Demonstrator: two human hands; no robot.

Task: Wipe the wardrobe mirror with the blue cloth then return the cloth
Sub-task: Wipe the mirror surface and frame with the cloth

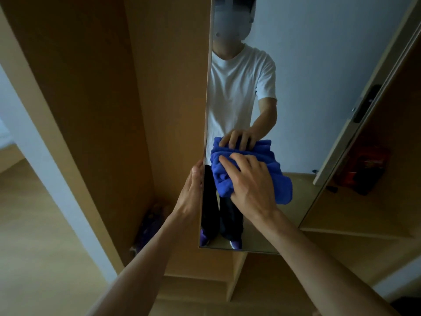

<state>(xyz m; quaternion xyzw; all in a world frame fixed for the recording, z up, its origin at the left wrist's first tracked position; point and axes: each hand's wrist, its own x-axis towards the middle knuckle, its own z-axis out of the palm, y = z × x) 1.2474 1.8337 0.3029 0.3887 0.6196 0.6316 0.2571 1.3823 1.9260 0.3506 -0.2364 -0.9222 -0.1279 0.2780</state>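
Note:
The tall wardrobe mirror (307,87) hangs on a door that stands open edge-on to me. A bunched blue cloth (281,181) lies against the glass about halfway down, near its left edge. My right hand (249,179) presses the cloth to the mirror, fingers spread over it. My left hand (192,192) holds the mirror door's left edge, thumb on the front side, the other fingers hidden behind the door. The glass reflects a person in a white T-shirt, the cloth and the hand.
The wooden wardrobe interior (95,99) opens to the left, with a dark purple bundle (151,226) on its floor. To the right a second compartment (382,190) holds a red-and-black object (366,169). Pale wood flooring (34,236) shows at lower left.

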